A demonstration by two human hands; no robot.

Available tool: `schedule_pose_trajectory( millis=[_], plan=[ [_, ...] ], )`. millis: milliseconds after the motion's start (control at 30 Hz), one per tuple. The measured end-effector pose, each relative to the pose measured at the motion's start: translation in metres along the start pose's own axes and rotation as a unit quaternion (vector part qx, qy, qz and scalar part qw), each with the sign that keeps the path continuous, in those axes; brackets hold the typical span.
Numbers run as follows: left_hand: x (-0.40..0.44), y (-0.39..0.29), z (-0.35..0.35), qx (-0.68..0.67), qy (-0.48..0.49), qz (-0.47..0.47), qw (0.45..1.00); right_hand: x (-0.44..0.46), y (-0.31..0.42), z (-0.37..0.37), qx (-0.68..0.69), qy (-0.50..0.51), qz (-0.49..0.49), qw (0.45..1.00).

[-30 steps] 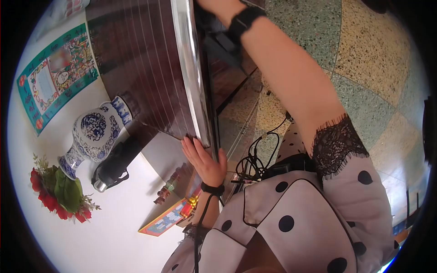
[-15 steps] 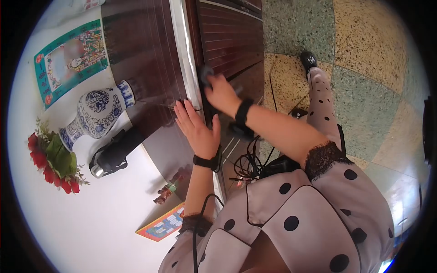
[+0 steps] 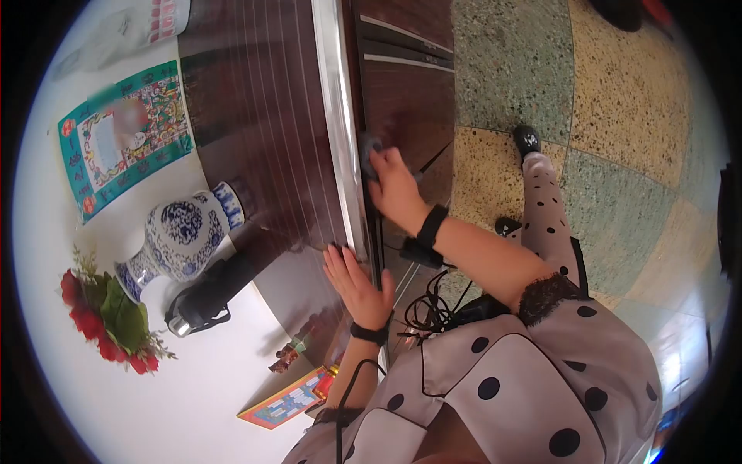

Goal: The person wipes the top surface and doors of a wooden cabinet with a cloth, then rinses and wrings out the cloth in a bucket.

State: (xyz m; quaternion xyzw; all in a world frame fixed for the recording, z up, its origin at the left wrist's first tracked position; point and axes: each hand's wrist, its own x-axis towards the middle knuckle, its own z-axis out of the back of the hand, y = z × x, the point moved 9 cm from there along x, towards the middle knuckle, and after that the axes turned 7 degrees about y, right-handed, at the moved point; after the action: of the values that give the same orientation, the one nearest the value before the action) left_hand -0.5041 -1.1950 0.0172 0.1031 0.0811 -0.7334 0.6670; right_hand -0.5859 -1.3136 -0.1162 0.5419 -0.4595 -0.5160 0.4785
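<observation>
My right hand (image 3: 398, 189) is closed around a dark grey cloth (image 3: 372, 157), which lies against the dark brown front (image 3: 410, 100) of a cabinet, just below its top edge. Part of the cloth is hidden by the fingers. My left hand (image 3: 359, 286) rests flat with fingers stretched over the silvery edge strip (image 3: 340, 116) of the cabinet top, holding nothing. Both wrists carry black bands. Beyond the left hand, a blue-and-white vase (image 3: 182, 232) with red flowers (image 3: 104, 332) stands on the glossy top (image 3: 255, 100).
A black flask (image 3: 205, 298) stands beside the vase. Close by are a small brown figurine (image 3: 286, 357) and a bordered card (image 3: 286, 398). A green-edged poster (image 3: 127, 135) hangs on the white wall. Black cables (image 3: 433, 309) gather near my waist, above a tiled floor (image 3: 510, 69).
The view has shifted along the cabinet, so its furnishings sit lower in the picture. My right hand and the cloth are farther from my left hand, which stays flat on the edge.
</observation>
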Motion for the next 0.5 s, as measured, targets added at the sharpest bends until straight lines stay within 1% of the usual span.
schedule_pose_trajectory(
  millis=[133,200,233,300,333,400,433,467,500],
  plan=[
    [0.001,0.003,-0.003,-0.006,0.025,0.014,1.000,0.101,0.008,0.043,-0.008,-0.014,-0.009,1.000],
    [0.001,0.003,-0.004,-0.005,0.037,0.017,0.999,0.152,0.012,0.069,0.000,-0.073,0.020,0.997],
    [0.001,0.004,-0.005,-0.008,0.036,0.016,0.999,0.176,0.013,0.077,-0.004,-0.073,0.021,0.997],
    [0.001,0.004,-0.005,0.002,0.035,0.001,0.999,0.219,0.019,0.101,-0.035,-0.114,0.039,0.992],
    [0.001,0.004,-0.005,0.002,0.042,0.003,0.999,0.239,0.022,0.108,-0.039,-0.115,0.040,0.992],
    [0.001,0.005,-0.006,0.002,0.046,0.008,0.999,0.274,0.027,0.132,-0.050,-0.162,0.047,0.984],
    [0.001,0.006,-0.007,0.006,0.052,0.014,0.999,0.302,0.024,0.137,-0.046,-0.122,0.042,0.991],
    [0.000,0.006,-0.006,0.006,0.052,0.012,0.999,0.326,0.022,0.146,-0.042,-0.133,0.045,0.989],
    [0.000,0.006,-0.006,0.006,0.055,0.012,0.998,0.355,0.020,0.151,-0.093,-0.148,0.053,0.983]
  ],
)
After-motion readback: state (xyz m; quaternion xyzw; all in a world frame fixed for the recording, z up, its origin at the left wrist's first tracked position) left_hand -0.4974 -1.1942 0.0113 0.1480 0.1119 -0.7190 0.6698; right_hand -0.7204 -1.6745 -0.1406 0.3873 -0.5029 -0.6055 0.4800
